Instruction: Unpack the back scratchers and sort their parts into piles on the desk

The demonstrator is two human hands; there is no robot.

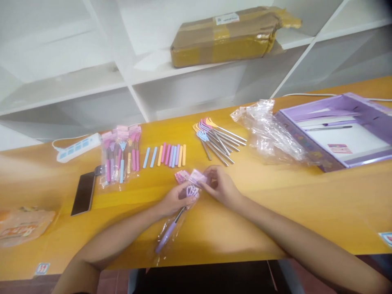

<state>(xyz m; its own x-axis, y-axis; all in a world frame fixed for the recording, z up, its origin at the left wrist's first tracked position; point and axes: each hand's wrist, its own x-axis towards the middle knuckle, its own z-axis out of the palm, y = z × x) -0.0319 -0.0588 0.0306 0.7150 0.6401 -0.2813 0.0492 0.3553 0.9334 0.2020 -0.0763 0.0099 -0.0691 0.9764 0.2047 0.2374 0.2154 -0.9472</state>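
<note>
At your far left, an orange printed bag (23,226) lies on the wooden table (275,212), cut off by the picture's edge; its red lettering is too blurred to read. A small sticker (42,268) on the table's front edge shows red marks you cannot make out. Beyond it sits a white power strip (79,147), and a dark phone (83,193) lies face up, its screen blank.

Next come the bagged scratchers (121,157), each under a pink header card whose print is illegible, then a row of loose pastel handle sleeves (167,155).

Your left hand (174,200) pinches the purple-handled scratcher (171,228), which lies in its clear sleeve at the table's near middle, the handle pointing toward you and the claw end between your hands. Your right hand (221,187) grips the sleeve's top by the pink header card (197,176); its writing cannot be read, and your fingertips hide part of it.

Behind your hands, a fan of bare metal scratchers (219,141) with coloured claws rests on the table. To their right is a crumpled heap of clear plastic bags (269,132), then an open purple box (343,134) with a small pink label inside, unreadable, and a thin metal rod. A sticker (386,238) at the right edge is cut off.

On the white shelf (92,85) above, a taped brown parcel (226,36) carries a white shipping label, too small to read.
</note>
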